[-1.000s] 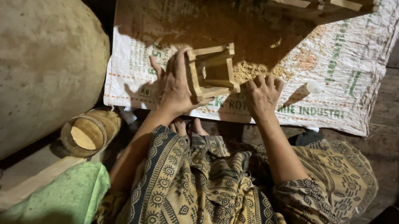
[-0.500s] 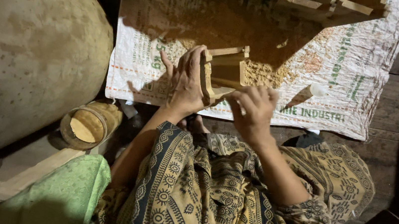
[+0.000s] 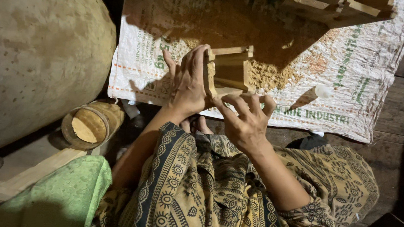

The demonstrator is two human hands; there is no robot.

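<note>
A small wooden frame mould (image 3: pixel 229 71) stands tilted on its edge on a white woven sack (image 3: pixel 368 81) spread on the floor. My left hand (image 3: pixel 187 84) grips the mould's left side, fingers spread along the wood. My right hand (image 3: pixel 246 119) is just below the mould, fingers curled, fingertips at its lower edge. A heap of tan sandy powder (image 3: pixel 267 73) lies right beside the mould on the sack. My patterned skirt (image 3: pixel 212 201) covers my lap below the hands.
A large rounded grey vessel (image 3: pixel 32 43) fills the left. Beside it lies a small round container (image 3: pixel 90 125) with tan powder inside. More wooden moulds (image 3: pixel 341 7) sit at the sack's far edge. A small white cylinder (image 3: pixel 322 91) lies on the sack. Green cloth (image 3: pixel 65 199) lies at lower left.
My right hand has drawn back from the powder heap toward me and curled under the mould's lower edge. The left hand keeps its grip on the mould.
</note>
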